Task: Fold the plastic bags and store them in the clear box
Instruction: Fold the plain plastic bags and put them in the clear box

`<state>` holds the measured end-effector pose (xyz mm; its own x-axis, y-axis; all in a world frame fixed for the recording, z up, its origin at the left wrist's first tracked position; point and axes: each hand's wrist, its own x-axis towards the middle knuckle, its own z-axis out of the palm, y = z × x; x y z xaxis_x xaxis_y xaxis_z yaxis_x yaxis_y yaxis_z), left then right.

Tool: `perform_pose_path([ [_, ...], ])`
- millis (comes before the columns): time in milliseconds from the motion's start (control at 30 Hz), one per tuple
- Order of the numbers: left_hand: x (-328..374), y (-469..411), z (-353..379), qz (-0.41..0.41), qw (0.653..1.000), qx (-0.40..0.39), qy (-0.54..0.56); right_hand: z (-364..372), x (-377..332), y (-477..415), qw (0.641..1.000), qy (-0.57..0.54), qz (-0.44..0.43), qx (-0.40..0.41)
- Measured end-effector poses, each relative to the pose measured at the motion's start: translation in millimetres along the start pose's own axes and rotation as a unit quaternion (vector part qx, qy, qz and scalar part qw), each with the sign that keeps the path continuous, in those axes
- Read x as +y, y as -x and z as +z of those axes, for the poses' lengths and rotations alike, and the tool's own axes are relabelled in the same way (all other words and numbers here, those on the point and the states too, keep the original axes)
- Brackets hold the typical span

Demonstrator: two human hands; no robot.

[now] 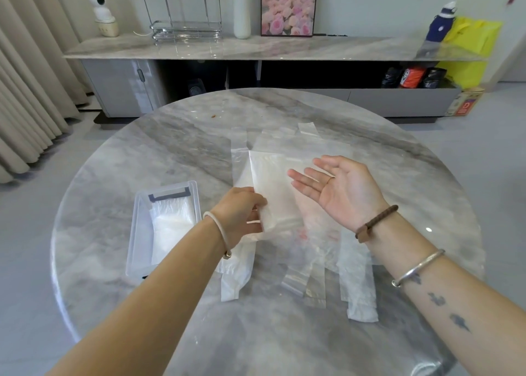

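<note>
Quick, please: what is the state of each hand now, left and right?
Left hand: holding the folded plastic bag.
Right hand: open, palm up, fingers straight.

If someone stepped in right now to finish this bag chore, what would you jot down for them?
The left hand pinches a folded plastic bag. The right hand is open, palm up, holding nothing.
The clear box sits left of the hands, with folded bags already inside.
Left to do: put this bag in the box, then fold the flat bags spread on the table.
</note>
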<state>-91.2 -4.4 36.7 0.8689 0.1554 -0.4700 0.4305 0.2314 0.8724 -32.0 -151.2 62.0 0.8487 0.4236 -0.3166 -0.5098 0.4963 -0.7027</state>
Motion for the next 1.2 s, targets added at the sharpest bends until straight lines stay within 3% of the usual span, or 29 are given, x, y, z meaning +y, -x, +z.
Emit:
perform_pose_path([
  [67,0,0,-1,-0.011,1.000,-0.005,0.017,-1,1,-2,0.997,0.058,-0.035,0.022],
  [133,1,1,-2,-0.018,0.999,-0.017,0.044,-6,5,-6,0.975,0.204,-0.061,0.062],
  [233,2,3,-3,-0.023,0.997,-0.033,0.072,-9,14,-6,0.938,0.342,-0.013,0.059],
  [333,2,7,-2,-0.031,0.996,-0.029,0.079,-5,22,-1,0.944,0.328,0.024,0.028],
  [433,3,9,-6,-0.024,0.998,-0.011,0.064,2,31,-1,0.948,0.313,-0.002,0.059],
  [600,10,22,-23,0.044,0.995,0.094,0.010,31,49,-1,0.945,0.322,0.000,0.048],
  [833,19,43,-77,0.068,0.984,0.166,0.015,83,77,-10,0.905,0.420,-0.049,0.038],
  [900,17,49,-95,0.055,0.982,0.177,-0.016,94,91,-15,0.882,0.463,-0.069,0.047],
  [967,12,50,-113,0.048,0.970,0.207,-0.117,104,105,-17,0.852,0.515,-0.079,0.044],
  [1067,3,49,-133,0.035,0.925,0.264,-0.272,111,121,-16,0.797,0.597,-0.084,0.032],
  [1200,-1,51,-138,0.041,0.883,0.274,-0.380,114,135,-12,0.711,0.695,-0.107,0.027],
])
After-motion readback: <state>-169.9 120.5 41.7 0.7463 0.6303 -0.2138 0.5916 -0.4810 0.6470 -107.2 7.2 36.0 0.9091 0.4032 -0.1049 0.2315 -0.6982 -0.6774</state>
